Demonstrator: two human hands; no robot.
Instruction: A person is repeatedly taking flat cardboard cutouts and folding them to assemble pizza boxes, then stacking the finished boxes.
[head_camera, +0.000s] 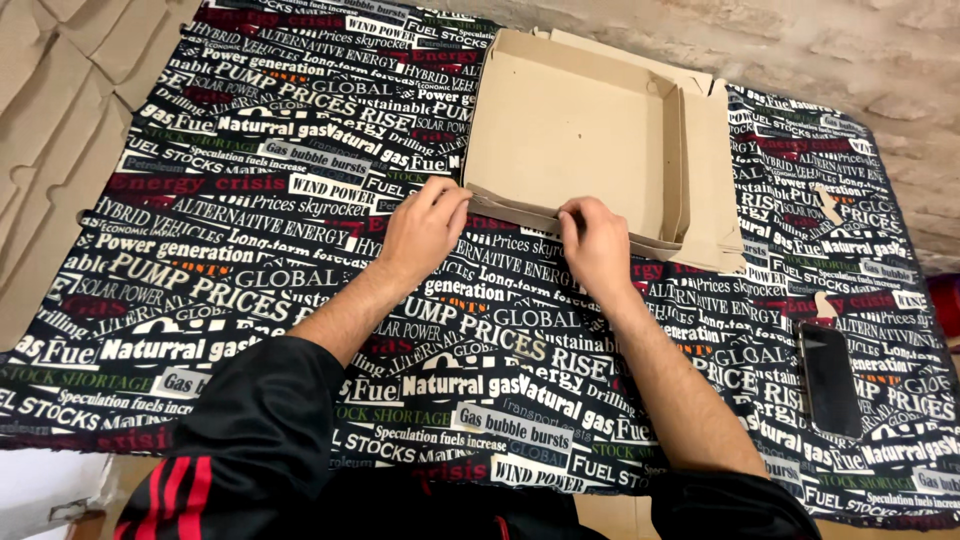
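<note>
A flat brown cardboard box (570, 130), partly folded with raised walls, lies open on a table under a black cloth with printed lettering (250, 270). My left hand (425, 228) presses its fingertips on the box's near-left corner flap. My right hand (597, 243) pinches the near wall of the box around its middle, fingers curled over the edge. Both forearms reach out from black sleeves with red stripes.
A dark phone (830, 378) lies face up near the right edge of the cloth. Small cardboard scraps (828, 205) sit on the right side. Flat cardboard sheets (50, 120) lie on the floor at left. A rough stone surface (850, 50) runs behind the table.
</note>
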